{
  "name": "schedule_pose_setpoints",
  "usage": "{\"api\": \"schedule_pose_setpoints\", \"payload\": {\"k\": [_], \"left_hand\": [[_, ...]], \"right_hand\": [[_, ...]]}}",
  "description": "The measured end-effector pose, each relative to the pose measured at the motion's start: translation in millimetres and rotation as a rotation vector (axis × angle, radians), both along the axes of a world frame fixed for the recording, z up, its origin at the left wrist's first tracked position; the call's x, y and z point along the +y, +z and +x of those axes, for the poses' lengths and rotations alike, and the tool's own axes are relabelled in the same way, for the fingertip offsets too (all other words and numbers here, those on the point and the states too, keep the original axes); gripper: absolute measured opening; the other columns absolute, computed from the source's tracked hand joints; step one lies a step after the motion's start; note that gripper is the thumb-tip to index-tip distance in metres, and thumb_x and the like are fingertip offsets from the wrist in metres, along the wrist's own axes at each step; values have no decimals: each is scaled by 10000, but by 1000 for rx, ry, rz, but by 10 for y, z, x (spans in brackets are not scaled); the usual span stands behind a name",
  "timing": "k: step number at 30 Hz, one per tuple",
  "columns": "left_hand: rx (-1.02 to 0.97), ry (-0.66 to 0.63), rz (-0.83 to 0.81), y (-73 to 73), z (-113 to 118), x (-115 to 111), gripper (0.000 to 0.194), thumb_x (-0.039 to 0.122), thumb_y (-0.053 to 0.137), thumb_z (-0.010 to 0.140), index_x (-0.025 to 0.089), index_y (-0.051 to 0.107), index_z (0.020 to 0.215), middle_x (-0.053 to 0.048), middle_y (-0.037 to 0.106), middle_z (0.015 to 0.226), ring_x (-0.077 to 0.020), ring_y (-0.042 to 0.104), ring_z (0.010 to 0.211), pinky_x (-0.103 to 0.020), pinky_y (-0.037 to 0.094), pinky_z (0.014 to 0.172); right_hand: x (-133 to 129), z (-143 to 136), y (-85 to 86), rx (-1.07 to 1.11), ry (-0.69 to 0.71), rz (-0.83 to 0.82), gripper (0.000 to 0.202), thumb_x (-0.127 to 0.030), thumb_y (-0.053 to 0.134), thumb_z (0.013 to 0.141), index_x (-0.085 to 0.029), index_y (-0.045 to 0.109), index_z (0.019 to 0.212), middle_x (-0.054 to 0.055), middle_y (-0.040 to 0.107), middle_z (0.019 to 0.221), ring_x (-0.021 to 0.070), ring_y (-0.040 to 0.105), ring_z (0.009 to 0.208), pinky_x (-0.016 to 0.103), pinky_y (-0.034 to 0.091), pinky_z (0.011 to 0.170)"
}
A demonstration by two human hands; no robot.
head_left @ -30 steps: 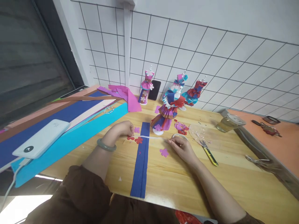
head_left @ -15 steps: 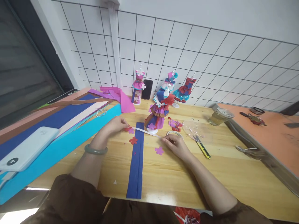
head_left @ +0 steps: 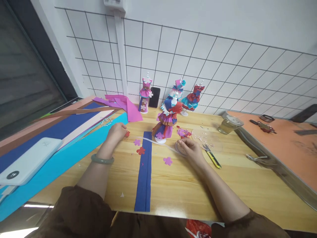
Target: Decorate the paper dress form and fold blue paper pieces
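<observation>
While stretched taut, white tape [head_left: 158, 142] between left hand [head_left: 116, 131] and right hand [head_left: 188, 147].

We find even, bright daylight w/ soft, faint shadows. Glare sits on the wooden table [head_left: 198, 195] near its front edge, plus a blown-out patch at bottom left. Wide-angle distortion bends the wire grid [head_left: 223, 66] and stretches the edges. Centre is fairly sharp; the white power bank [head_left: 27, 162] is slightly soft.

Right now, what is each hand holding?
Left hand: closed on one end of the white tape strip.
Right hand: closed on the tape roll.
</observation>
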State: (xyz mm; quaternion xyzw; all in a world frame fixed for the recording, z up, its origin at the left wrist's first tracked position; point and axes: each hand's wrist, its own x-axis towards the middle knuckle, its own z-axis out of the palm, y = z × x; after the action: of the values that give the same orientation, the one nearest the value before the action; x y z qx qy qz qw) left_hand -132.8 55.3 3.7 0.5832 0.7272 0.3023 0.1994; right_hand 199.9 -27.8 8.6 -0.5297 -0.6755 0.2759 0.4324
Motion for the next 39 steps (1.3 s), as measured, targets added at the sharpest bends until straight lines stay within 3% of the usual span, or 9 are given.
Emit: {"api": "schedule_pose_setpoints", "payload": {"k": [3, 7, 12, 16, 21, 28, 34, 39], "left_hand": [[-170, -24, 2, -18, 46, 8, 244, 176, 595, 523, 179, 586, 767, 30, 517, 444, -115, 456, 429, -213, 277, 432], [-244, -86, 93, -24, 162, 18, 331, 227, 587, 574, 170, 567, 899, 20, 559, 520, -106, 485, 457, -198, 299, 438], [-333, -121, 306, -58, 315, 32, 379, 289, 563, 634, 160, 542, 991, 3, 589, 642, -108, 549, 599, -202, 405, 576], [-383, -137, 346, -110, 358, 43, 394, 305, 542, 663, 156, 519, 1028, -6, 592, 692, -97, 557, 606, -199, 421, 591], [-428, -167, 324, -153, 367, 53, 392, 319, 540, 681, 151, 508, 1034, -19, 594, 719, -105, 571, 624, -201, 431, 577], [-486, -178, 356, -213, 392, 76, 410, 327, 564, 672, 131, 524, 1031, -32, 605, 699, -133, 592, 660, -241, 452, 627], [-492, -178, 365, -252, 416, 88, 385, 336, 587, 652, 142, 558, 984, -26, 614, 667, -134, 591, 610, -244, 448, 590], [-453, -218, 350, -217, 460, 32, 352, 325, 571, 670, 148, 568, 975, -34, 625, 687, -142, 603, 646, -237, 443, 590]], "right_hand": [[83, 79, 205, 164, -114, 65, 300, -453, 517, 744, -162, 585, 719, 16, 544, 616, 124, 490, 557, 245, 398, 522], [212, 134, 706, 245, -216, 259, 242, -405, 555, 738, -167, 602, 734, -20, 474, 546, 83, 421, 470, 220, 353, 455], [352, -28, 1421, 71, -43, 425, 245, -364, 546, 759, -170, 612, 893, 11, 561, 685, 92, 489, 567, 238, 400, 522], [508, -230, 1735, -182, 164, 374, 289, -373, 552, 750, -137, 627, 899, 38, 591, 786, 105, 516, 639, 267, 425, 573], [708, -340, 1771, -370, 254, 360, 255, -354, 560, 746, -122, 645, 811, -10, 539, 619, 67, 465, 538, 222, 373, 502], [688, -406, 1755, -340, 264, 320, 282, -349, 553, 746, -103, 632, 856, 8, 554, 643, 68, 469, 535, 209, 358, 487], [771, -412, 1801, -442, 78, 302, 307, -393, 572, 710, -94, 606, 651, -12, 466, 515, 82, 408, 507, 234, 292, 473], [831, -413, 1801, -500, -70, 337, 340, -439, 586, 683, -111, 569, 596, -43, 372, 469, 64, 311, 462, 240, 241, 455]]}}
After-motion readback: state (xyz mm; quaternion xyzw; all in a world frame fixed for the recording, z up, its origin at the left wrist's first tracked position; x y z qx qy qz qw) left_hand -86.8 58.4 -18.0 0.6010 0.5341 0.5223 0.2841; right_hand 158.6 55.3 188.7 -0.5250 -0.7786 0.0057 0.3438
